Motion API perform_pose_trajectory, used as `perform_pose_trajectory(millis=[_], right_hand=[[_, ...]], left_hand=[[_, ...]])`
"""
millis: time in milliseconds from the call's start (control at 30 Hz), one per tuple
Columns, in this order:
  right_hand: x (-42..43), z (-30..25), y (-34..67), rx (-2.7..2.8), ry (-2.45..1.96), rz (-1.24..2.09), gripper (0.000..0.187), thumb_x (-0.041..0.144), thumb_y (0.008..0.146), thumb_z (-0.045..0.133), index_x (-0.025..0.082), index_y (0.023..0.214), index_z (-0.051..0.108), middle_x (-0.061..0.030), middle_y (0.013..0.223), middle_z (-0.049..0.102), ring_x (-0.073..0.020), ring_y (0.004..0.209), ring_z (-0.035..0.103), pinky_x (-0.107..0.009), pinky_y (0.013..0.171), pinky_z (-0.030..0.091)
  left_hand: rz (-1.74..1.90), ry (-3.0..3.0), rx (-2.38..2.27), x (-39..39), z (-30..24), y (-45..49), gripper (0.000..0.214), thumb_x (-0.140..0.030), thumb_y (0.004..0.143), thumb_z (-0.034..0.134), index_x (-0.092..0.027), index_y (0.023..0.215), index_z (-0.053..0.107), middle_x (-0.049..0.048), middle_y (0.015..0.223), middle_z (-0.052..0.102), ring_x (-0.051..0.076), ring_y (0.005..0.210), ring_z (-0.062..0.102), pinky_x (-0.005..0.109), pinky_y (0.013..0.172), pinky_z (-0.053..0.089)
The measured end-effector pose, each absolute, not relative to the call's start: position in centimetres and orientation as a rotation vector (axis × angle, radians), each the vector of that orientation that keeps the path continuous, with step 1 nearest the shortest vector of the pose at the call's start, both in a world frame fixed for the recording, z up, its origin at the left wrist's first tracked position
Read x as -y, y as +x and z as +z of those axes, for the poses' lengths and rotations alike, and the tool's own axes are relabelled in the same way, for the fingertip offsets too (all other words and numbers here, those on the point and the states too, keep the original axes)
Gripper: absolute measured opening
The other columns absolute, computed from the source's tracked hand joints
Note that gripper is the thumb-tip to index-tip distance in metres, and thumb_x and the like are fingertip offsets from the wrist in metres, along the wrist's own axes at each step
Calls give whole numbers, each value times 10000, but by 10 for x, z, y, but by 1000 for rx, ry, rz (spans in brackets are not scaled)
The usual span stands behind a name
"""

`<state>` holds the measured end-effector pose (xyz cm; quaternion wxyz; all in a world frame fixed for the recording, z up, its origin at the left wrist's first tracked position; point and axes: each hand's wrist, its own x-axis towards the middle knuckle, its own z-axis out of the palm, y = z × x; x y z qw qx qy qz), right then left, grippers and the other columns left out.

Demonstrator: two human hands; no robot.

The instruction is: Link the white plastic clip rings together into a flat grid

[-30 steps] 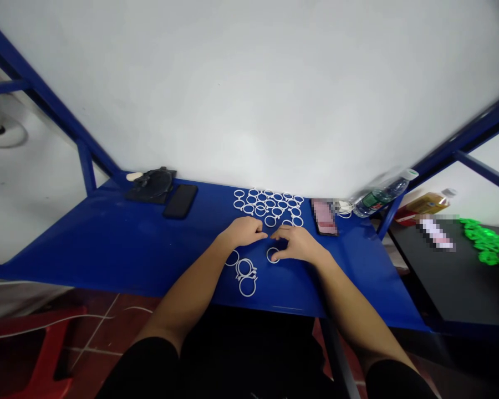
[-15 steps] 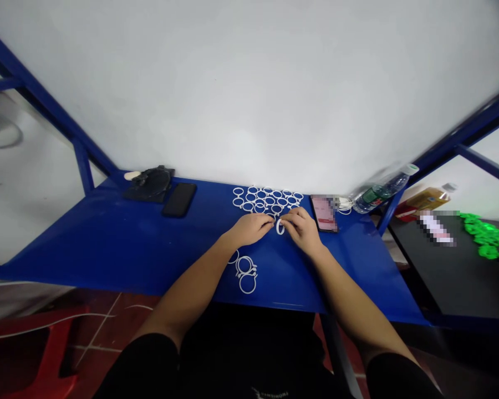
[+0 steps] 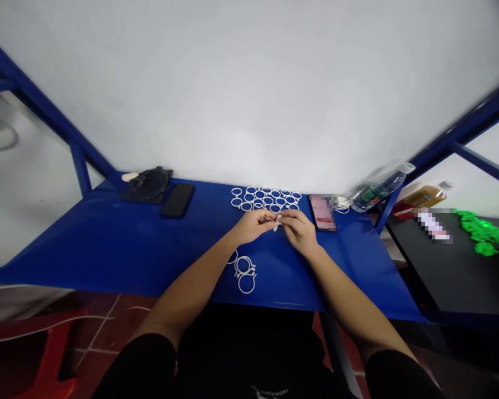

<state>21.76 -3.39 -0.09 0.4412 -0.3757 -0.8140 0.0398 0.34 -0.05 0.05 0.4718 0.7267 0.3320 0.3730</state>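
Observation:
My left hand (image 3: 253, 226) and my right hand (image 3: 301, 230) meet over the blue table, fingertips pinched on one white plastic ring (image 3: 276, 224). It is seen nearly edge-on, and the fingers cover much of it. Just beyond my hands lies a cluster of several white rings (image 3: 259, 195) with small tabs, set close together in rows. Nearer to me, beside my left forearm, several loose white rings (image 3: 246, 284) lie together, some overlapping. The forearm partly hides one of them.
The blue table (image 3: 120, 244) stands against a white wall. A black phone (image 3: 177, 200) and a dark crumpled bag (image 3: 152, 185) lie left. On the right are a lit phone (image 3: 323, 213), a white cable (image 3: 343, 204) and a tilted bottle (image 3: 378, 191). Green pieces (image 3: 484, 230) lie on a black side table (image 3: 453, 271).
My hands have come closer together, and my left fingers now reach the ring beside the right ones. The ring has turned and is more covered by fingers.

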Motion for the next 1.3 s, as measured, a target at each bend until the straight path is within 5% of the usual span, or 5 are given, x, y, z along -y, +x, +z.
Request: perform_pose_trajectory(millis=[167,533,933,1300], right_hand=[[33,-2,212,1915,-983,24,207,283,1022,611,263,1209,699,-92,1149,762,-237,1092,725,-403,911,632],[33,-2,214,2045,-1016,45,160,290,1038,590,222,1035,734,-65,918,783,-192,813,725,-321,730,567],[35,2,217,2107,-996,200,189,284,1056,537,228,1088,715,-67,1008,783,-201,886,731,-343,808,564],[33,0,214,2089,-998,287,170,324,1059,547,226,965,649,-47,863,720,-181,766,680,-309,704,534]], left_hand=[[1004,1702,-802,2,-7,9,227,-353,899,732,-159,1015,735,60,909,771,139,755,695,264,711,555],[982,1905,-876,8,9,1,198,-325,927,670,-182,998,788,37,874,783,127,702,660,247,661,500],[1042,2115,-946,8,5,1,170,-260,933,646,-203,943,806,9,791,772,105,634,634,234,625,463],[922,2278,-853,0,3,-4,188,-303,986,628,-229,928,791,-5,867,794,124,752,701,255,713,482]])
